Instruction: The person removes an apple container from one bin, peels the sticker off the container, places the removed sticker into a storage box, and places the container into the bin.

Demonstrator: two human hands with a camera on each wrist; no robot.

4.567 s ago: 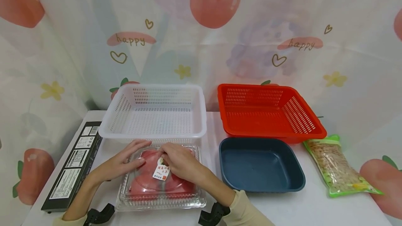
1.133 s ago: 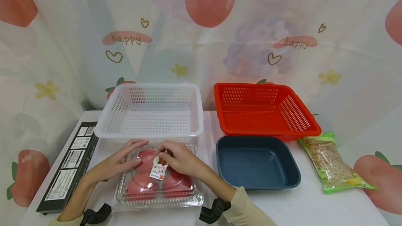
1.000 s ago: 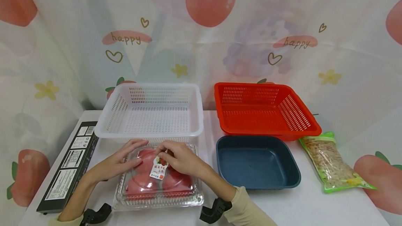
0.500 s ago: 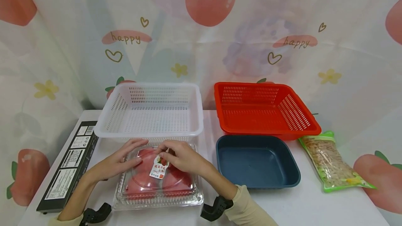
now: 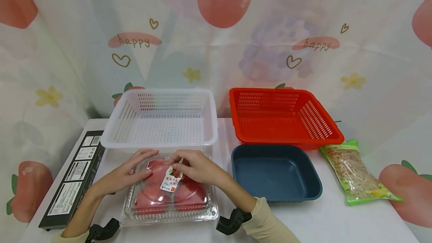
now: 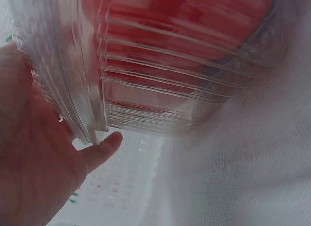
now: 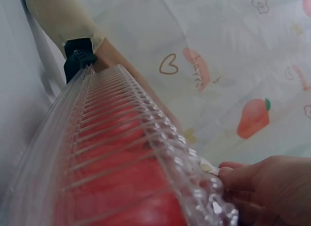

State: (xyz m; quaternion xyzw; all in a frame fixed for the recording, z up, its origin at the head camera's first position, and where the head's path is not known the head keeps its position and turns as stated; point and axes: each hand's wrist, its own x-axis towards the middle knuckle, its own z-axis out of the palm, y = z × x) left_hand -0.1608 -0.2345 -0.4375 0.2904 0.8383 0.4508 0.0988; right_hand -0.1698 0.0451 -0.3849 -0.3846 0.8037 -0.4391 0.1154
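A clear plastic clamshell box (image 5: 168,215) with red contents, perhaps fruit, sits on the near part of the table with its lid down. A white printed sticker (image 5: 170,183) with a red fruit picture is on the lid. My right hand (image 5: 199,166) pinches the sticker's upper edge between thumb and curled forefinger; the right wrist view shows the fingertips (image 7: 228,172) at its pale edge. My left hand (image 5: 123,175) rests along the lid's left side, thumb on top and fingers stretched toward the back corner. The left wrist view shows this hand (image 6: 39,153) against the box's rim.
Behind the box stands a white slotted basket (image 5: 107,138). To its right is a red slotted basket (image 5: 290,138), with a dark blue tub (image 5: 276,194) in front. A green-edged clear bag (image 5: 357,175) lies far right; a long black box (image 5: 72,183) lies left.
My right hand has risen slightly from the lid, and its curled fingers have loosened a little, with more of the sticker's top showing. My left hand and the box keep their places.
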